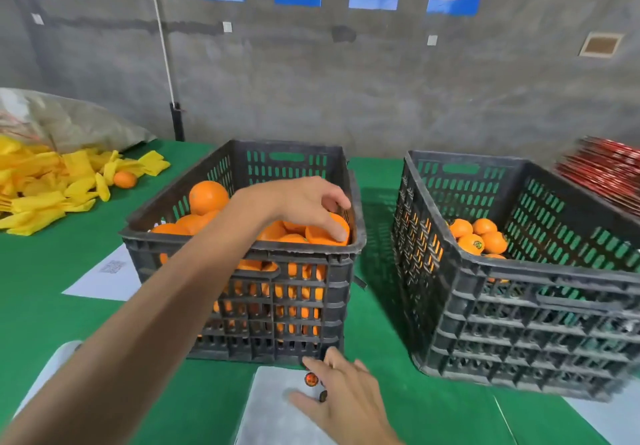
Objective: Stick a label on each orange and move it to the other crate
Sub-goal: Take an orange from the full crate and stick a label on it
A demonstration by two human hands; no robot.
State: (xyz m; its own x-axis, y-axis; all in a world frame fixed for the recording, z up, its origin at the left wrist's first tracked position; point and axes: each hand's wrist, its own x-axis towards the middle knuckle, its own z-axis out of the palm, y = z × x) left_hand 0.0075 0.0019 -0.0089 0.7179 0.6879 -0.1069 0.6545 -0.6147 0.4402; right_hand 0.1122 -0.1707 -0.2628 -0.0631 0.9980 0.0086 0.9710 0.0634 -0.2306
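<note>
Nearest the camera, the right hand [341, 398] is reaching onto a pale, glossy label sheet [273, 410] lying on the green-covered bench [69, 320]; its fingers are spread and loosely bent over a small round red-and-gold label [310, 379], and a second dark label [323, 396] is showing beside the fingers. Whether the fingertips are already pinching one I cannot tell.

Beyond that hand, the left hand [311, 207] is stretching into the black slotted plastic crate heaped with oranges [242, 257], its fingers curling over a round orange at the crate's near right corner [329, 233] and taking hold of it.

To the right of both hands, a second black slotted plastic crate [519, 306] is holding only a small cluster of labelled oranges [479, 236] at its bottom, at least one showing a sticker.

Judging from this, the job is in its early part: a few fruits are done, while most are waiting unlabelled in the full crate. The step in hand appears to be fetching a sticker and the next orange together.
</note>
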